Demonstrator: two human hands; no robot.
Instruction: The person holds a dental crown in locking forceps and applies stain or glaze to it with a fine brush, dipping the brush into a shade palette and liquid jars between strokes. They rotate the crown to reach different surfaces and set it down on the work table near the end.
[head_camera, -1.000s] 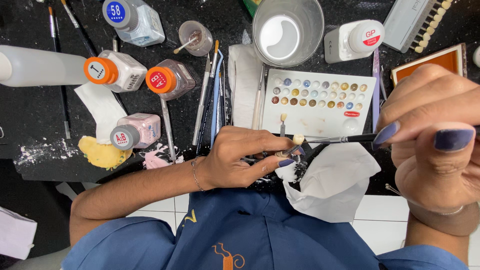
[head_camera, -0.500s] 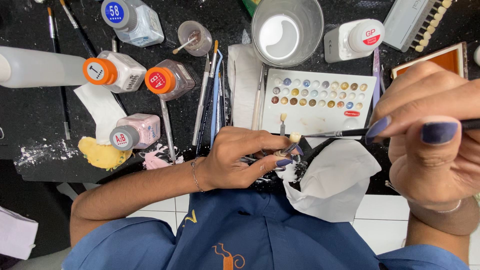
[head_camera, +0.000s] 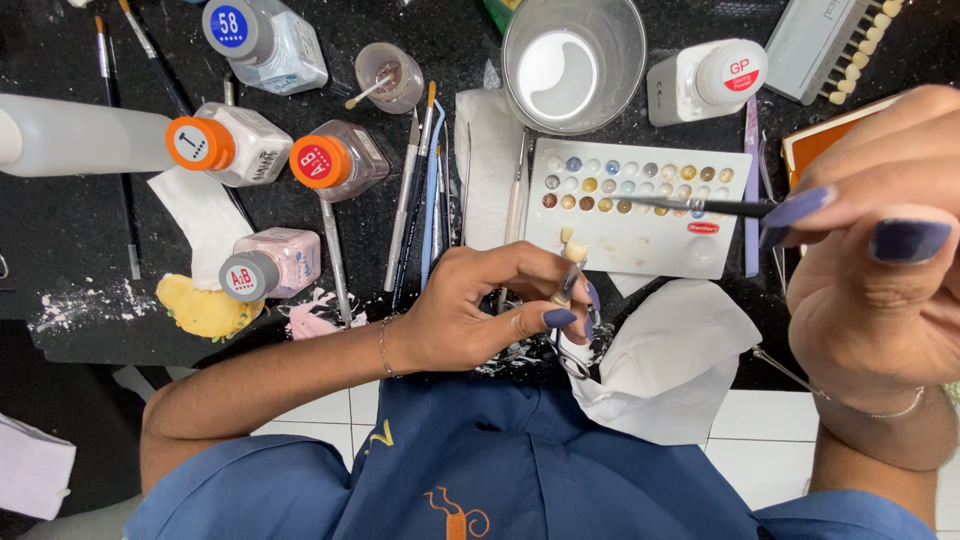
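Note:
My left hand grips a slim metal holder whose tip carries a small cream tooth crown, held just in front of the white colour palette. My right hand, close to the camera at the right, pinches a thin black brush between its fingers. The brush lies level, and its tip reaches over the palette's rows of small coloured wells. A crumpled white tissue lies under and between the two hands.
On the black bench stand two orange-capped jars, a grey-capped pink jar, a blue-capped jar, a glass beaker, a white bottle and a shade guide. Several brushes and tools lie in the middle. A yellow lump sits left.
My right hand has lifted the brush from beside the tooth crown up onto the palette wells. My left hand has stayed nearly still with the holder.

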